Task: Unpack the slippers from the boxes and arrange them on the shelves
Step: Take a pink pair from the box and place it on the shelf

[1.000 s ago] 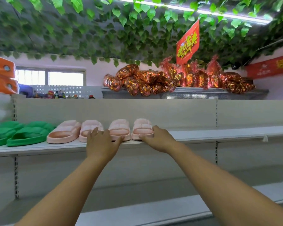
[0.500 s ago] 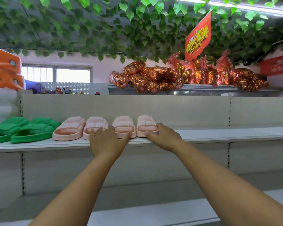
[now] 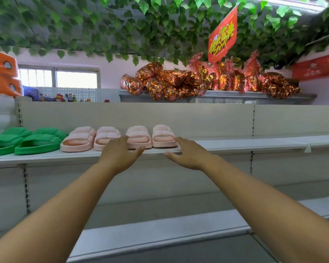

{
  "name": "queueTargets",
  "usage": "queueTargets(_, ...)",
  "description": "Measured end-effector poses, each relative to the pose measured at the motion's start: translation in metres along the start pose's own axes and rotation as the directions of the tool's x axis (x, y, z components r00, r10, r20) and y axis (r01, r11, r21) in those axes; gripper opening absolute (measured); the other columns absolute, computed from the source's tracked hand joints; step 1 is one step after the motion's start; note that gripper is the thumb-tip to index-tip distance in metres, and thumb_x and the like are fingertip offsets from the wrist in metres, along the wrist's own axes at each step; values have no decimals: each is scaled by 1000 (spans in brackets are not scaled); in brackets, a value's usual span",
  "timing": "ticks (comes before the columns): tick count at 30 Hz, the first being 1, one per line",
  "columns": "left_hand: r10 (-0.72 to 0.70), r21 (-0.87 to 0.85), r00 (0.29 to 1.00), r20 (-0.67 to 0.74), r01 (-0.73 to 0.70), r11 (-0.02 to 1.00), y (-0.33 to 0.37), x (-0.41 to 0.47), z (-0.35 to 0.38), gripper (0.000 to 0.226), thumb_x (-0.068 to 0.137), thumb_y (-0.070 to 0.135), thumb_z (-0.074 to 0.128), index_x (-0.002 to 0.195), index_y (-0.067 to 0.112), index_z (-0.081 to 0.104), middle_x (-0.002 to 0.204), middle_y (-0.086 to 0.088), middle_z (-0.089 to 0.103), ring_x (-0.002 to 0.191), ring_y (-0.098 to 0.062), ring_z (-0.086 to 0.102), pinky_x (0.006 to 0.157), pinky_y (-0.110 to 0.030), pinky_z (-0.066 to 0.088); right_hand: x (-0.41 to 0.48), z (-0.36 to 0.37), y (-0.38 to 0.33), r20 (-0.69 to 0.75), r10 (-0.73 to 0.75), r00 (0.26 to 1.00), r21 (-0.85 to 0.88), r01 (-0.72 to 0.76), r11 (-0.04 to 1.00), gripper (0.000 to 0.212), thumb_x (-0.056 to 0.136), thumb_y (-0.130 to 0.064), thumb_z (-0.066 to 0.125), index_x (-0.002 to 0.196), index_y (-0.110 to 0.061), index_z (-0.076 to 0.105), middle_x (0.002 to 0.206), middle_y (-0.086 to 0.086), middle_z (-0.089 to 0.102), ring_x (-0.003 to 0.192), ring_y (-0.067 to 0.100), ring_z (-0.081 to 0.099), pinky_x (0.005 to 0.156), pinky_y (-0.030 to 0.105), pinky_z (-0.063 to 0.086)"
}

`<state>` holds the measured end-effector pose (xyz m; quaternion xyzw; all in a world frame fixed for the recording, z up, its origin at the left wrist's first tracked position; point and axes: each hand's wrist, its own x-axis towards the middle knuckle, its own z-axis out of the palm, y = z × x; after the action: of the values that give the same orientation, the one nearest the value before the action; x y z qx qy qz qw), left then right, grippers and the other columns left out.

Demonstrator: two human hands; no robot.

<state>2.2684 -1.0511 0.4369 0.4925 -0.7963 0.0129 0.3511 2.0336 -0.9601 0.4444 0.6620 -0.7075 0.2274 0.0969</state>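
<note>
Four pink slippers (image 3: 139, 137) line the shelf (image 3: 235, 145) behind two relaxed hands (image 3: 120, 156) (image 3: 190, 156).

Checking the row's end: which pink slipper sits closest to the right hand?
The rightmost pink slipper, last in the row: the right hand reaches right beside its outer edge.

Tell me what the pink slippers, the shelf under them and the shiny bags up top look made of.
Pink slippers: likely soft moulded foam or rubber, matte; thick one-piece ribbed straps. Shelf: probably painted sheet metal, smooth pale grey; thin edge, slotted uprights. Shiny bags: seemingly clear plastic over red-gold foil wrappers; crinkled glints.
</note>
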Motion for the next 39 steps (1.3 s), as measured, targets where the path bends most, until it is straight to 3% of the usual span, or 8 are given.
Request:
queueTargets(9,211,61,977,23,-212,975,-7,-76,-34,79,91,70,52,151,20,41,155,-5,45,142,-25,41,113,-43,36,-66,-15,-20,5,-40,999,2,40,999,82,92,-68,54,157,-24,31,158,2,41,142,23,42,114,43,39)
queueTargets(14,242,48,960,138,-250,967,-22,-131,-33,80,90,69,53,154,25,36,157,-2,42,144,-24,38,117,-43,34,-120,9,-34,81,-80,994,-33,82,996,86,92,-68,55,160,-23,27,164,-1,32,149,21,33,120,40,30)
queueTargets(19,192,-15,943,272,-195,981,-44,-192,-18,78,91,65,58,155,27,34,158,-3,41,144,-26,38,115,-44,35,-176,50,-37,202,-45,978,-53,57,997,89,88,-75,52,159,-28,26,163,-1,34,147,23,36,117,45,35)
queueTargets(27,231,-13,892,390,-245,969,-84,-288,16,78,92,65,56,154,21,37,156,-5,43,143,-26,39,116,-43,34,-275,111,-52,404,-10,915,-72,43,997,86,92,-70,52,160,-27,22,165,-1,29,149,22,31,117,44,36)
queueTargets(33,178,-63,809,561,-173,983,-114,-373,58,82,90,67,58,153,18,39,156,-7,44,143,-29,38,113,-43,37,-349,163,-55,529,47,847,-73,-10,997,86,94,-66,54,161,-21,23,164,2,31,148,25,34,115,42,35)
queueTargets(37,151,-86,754,640,-125,988,-126,-423,84,97,79,81,43,150,16,44,148,-11,52,135,-32,47,108,-42,43,-399,193,-50,603,130,787,-73,-108,991,85,92,-67,55,159,-24,25,160,3,38,143,26,40,110,44,43)
queueTargets(39,127,-94,722,680,-86,992,-129,-445,94,87,86,72,55,152,17,41,144,-13,54,133,-34,47,102,-41,45,-421,208,-46,631,161,759,-83,-140,987,86,91,-68,57,158,-23,27,158,5,41,141,26,43,109,43,44)
